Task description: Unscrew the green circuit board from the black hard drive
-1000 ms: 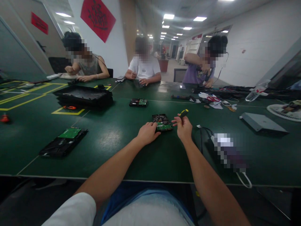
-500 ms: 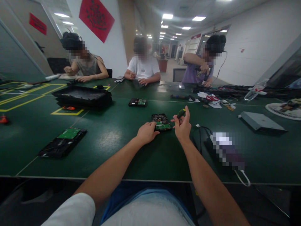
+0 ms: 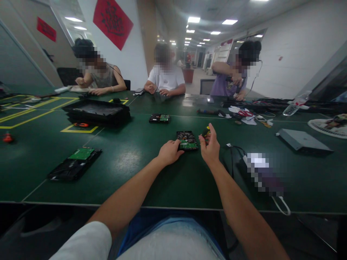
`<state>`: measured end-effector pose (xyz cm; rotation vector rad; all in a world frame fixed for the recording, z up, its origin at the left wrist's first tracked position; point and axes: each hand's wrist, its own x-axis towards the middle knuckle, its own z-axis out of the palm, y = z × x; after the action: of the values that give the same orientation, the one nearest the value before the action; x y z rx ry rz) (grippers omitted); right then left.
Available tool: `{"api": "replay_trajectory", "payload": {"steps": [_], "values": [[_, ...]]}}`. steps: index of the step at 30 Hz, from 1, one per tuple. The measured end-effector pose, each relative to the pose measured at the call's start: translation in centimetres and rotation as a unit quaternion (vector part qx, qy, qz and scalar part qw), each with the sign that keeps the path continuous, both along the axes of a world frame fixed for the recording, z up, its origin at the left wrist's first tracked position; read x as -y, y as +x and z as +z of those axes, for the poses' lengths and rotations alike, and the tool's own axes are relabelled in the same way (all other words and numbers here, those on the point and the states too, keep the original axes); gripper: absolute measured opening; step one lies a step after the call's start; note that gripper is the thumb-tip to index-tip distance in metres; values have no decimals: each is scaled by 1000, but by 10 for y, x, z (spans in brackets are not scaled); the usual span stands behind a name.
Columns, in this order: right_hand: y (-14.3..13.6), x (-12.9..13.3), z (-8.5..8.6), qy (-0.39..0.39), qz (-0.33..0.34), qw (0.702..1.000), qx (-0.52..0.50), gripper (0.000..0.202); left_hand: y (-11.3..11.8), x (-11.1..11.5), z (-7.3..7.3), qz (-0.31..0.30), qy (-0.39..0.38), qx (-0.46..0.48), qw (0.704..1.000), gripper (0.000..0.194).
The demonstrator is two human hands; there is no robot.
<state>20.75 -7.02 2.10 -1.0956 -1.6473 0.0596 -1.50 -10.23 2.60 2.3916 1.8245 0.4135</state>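
L hand (image 3: pixel 170 152) lies over the near-left edge of an opened hard drive (image 3: pixel 185 137), fingertips on it, thumb out to the side near the tabletop; can't tell how firmly it grips. Drive sits flat on the green table (image 3: pixel 179 191), in front of the person, approx. centre — dark metal at the far end, green circuit board at the near end.

R hand (image 3: pixel 210 148) is just R of the drive, closed round a screwdriver w/ a black-and-yellow handle (image 3: pixel 206 132), index finger pointing up; the tip is too small to make out, so can't tell if it touches the drive.

2nd drive (image 3: pixel 159 118), part green, lies farther back, a bit L. Well off to the L: black flat unit w/ green board (image 3: pixel 74 164); behind it, stacked black trays (image 3: pixel 96 110) w/ an orange item (image 3: pixel 81 125) at their near side.

On the R: blurred-out device (image 3: pixel 264 171) w/ white strap, grey metal box (image 3: pixel 304 141), red-handled scissors (image 3: pixel 245 113) among paper scraps, tilted clear bottle (image 3: pixel 297 103).

Across the table — 3 co-workers: one in grey, sleeveless (image 3: pixel 101 74), one in a white tee (image 3: pixel 166 79), one in purple (image 3: pixel 223 85).
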Motion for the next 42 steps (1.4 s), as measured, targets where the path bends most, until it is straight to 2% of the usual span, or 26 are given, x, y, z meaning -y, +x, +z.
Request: {"api": "replay_trajectory", "payload": {"steps": [7,19,25,33,42], "values": [[1,4,3,-32,31,999,-13,70,-1,1,-2,-9,18,3,1000,41],[3,7,5,-29,18,999,-12,66,0,2,-4,8,0,27,1000,50],[4,4,6,-36,16,999,-23,68,-1,2,0,-10,8,2,1000,36],[3,-2,21,-55,28,998,-16,64,-3,0,5,-32,14,-51,998,31],[-1,-6,33,-87,80,993,0,64,-23,2,2,-56,38,-41,997,33]]}}
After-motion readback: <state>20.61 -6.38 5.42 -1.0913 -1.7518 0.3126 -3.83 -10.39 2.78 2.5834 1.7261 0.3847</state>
